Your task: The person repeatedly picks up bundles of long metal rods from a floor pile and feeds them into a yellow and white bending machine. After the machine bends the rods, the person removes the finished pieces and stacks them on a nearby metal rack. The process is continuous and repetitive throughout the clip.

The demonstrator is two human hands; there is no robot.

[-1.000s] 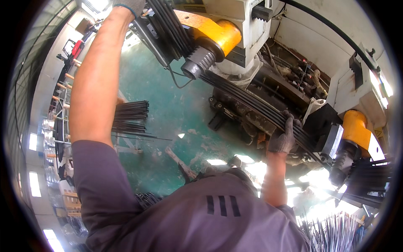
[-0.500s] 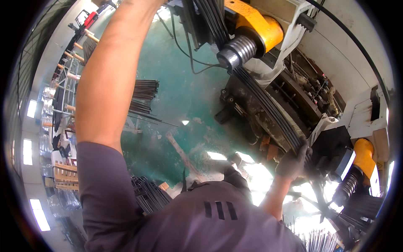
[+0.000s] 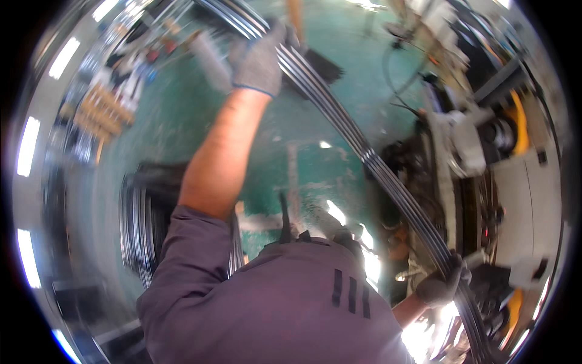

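Note:
A bundle of long dark metal rods [image 3: 339, 118] runs slantwise across the view, from the upper left down to the lower right. My left hand [image 3: 260, 60], in a grey glove, is closed around the bundle near its upper part, with the arm stretched out. Lower down at the right, my gloved right hand [image 3: 442, 282] grips the same rods. Between the two hands the rods lie close together and pass above the green floor. Both far ends of the bundle leave the view or blur.
At the right stands a pale machine [image 3: 467, 142] with a yellow part [image 3: 518, 121] and hoses beside it. Bent dark rods [image 3: 136, 224] are stacked to my left. A wooden pallet [image 3: 103, 112] lies farther off at the upper left.
I have turned leftward, and the rods have come away from the yellow machine's ridged roller. My left hand has come into view on the bundle; the right still grips it.

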